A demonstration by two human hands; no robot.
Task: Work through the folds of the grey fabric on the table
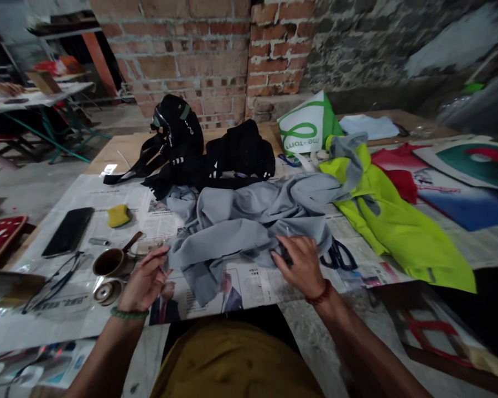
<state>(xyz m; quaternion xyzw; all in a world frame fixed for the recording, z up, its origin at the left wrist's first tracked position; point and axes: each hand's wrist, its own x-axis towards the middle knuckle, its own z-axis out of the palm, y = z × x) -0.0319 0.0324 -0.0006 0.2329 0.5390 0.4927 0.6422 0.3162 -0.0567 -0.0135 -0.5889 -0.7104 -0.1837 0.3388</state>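
Observation:
A crumpled grey garment (240,237) lies in front of me on the newspaper-covered table. At its left end, my left hand (146,281) pinches the cloth edge between thumb and fingertips. My right hand (301,264) grips the near edge of the same cloth farther right, with some fabric hidden under the fingers. Dark-handled scissors (340,255) lie just beyond the right hand, partly beneath the cloth. Touching the grey cloth on its right is a neon yellow garment (394,221) with grey parts.
Left are a phone (68,232), yellow sponge (118,216), small brown pot (110,262), round lidded item (107,291) and glasses (62,276). Behind lie a black bag (178,124), black cloth (243,149) and green-white bag (309,126). An iron (473,160) rests at right.

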